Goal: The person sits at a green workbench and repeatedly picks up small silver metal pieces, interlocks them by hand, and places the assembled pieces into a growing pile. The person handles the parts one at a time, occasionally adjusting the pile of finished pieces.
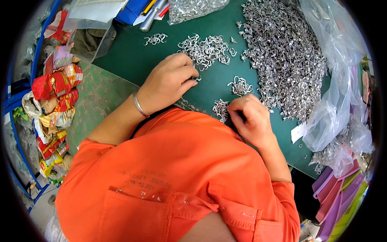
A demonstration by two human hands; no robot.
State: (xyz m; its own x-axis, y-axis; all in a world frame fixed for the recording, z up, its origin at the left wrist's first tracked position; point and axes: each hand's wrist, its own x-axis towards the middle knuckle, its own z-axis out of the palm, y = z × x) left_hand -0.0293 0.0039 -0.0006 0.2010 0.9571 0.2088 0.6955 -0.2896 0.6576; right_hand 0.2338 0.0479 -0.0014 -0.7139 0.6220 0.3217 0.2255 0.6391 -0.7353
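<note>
My left hand (167,80), with a metal bangle (140,105) on its wrist, has its fingers closed around a small curved metal clip (196,78). A loose pile of similar silvery clips (207,50) lies just beyond it. My right hand (253,117) is curled with thumb and forefinger together, at the right edge of a small heap of tiny metal pieces (220,109). What those fingertips hold, if anything, is hidden. Another small heap of metal pieces (240,86) sits just above my right hand, and a small group of clips (155,38) lies farther left.
A large mound of small metal parts (286,56) covers the right of the green table (133,52). Clear plastic bags (336,109) border it. A bag of metal parts (193,10) and a screwdriver (149,20) lie at the back. Packets fill a blue rack (34,52) at left.
</note>
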